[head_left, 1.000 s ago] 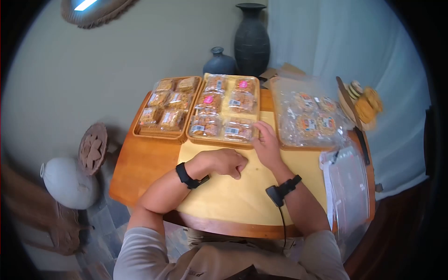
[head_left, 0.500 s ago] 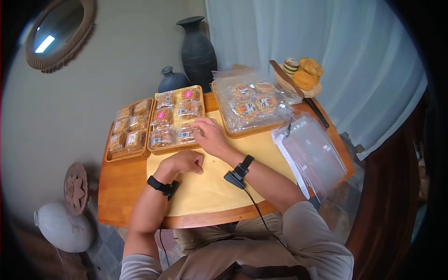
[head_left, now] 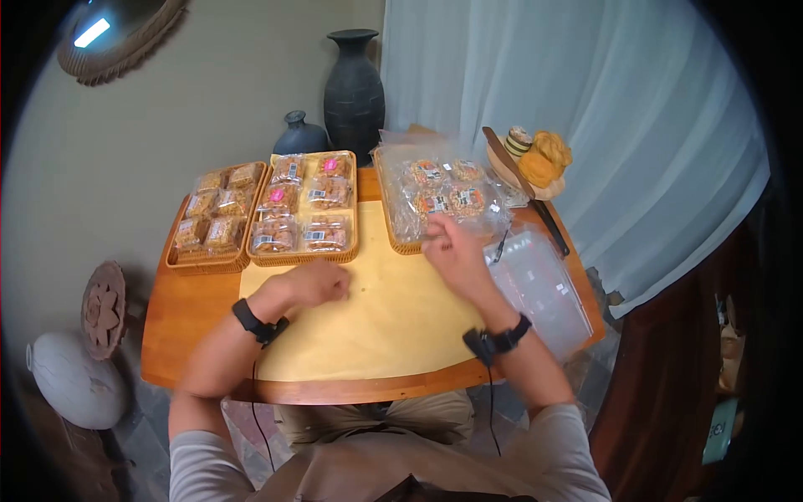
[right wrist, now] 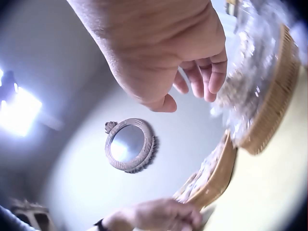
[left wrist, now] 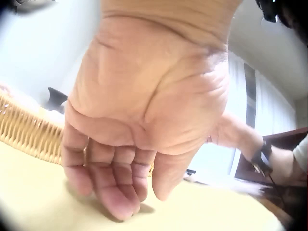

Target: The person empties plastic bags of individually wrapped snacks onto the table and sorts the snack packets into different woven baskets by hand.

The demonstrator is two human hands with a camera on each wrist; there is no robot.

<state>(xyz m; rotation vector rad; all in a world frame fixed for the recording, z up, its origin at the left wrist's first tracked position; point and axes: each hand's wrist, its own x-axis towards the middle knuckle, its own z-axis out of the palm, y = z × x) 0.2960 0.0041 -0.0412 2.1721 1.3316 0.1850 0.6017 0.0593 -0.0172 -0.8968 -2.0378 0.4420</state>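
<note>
My left hand point(head_left: 314, 284) hovers low over the yellow mat point(head_left: 368, 335), its fingers loosely bent and nothing held. In front of it is the middle wicker basket point(head_left: 303, 258), with clear-wrapped snack packs point(head_left: 325, 233) in two columns. My right hand point(head_left: 456, 259) is raised at the near edge of the right wicker basket point(head_left: 406, 248). Its relaxed, bent fingers point(right wrist: 207, 79) hold nothing, close beside the crinkled plastic bags point(right wrist: 248, 91) in the right wrist view. Round snacks point(head_left: 466, 199) show through these bags.
A third wicker basket point(head_left: 205, 267) of wrapped pieces stands at the left. Flat clear plastic bags point(head_left: 539, 293) lie at the table's right. Behind them are a long brown-and-black implement point(head_left: 548, 226) and a wooden dish point(head_left: 548, 191). Dark vases point(head_left: 354, 96) stand behind the table.
My right hand has moved right, from the middle basket's near corner to the right basket. My left hand stays low over the mat. The head view has swung right.
</note>
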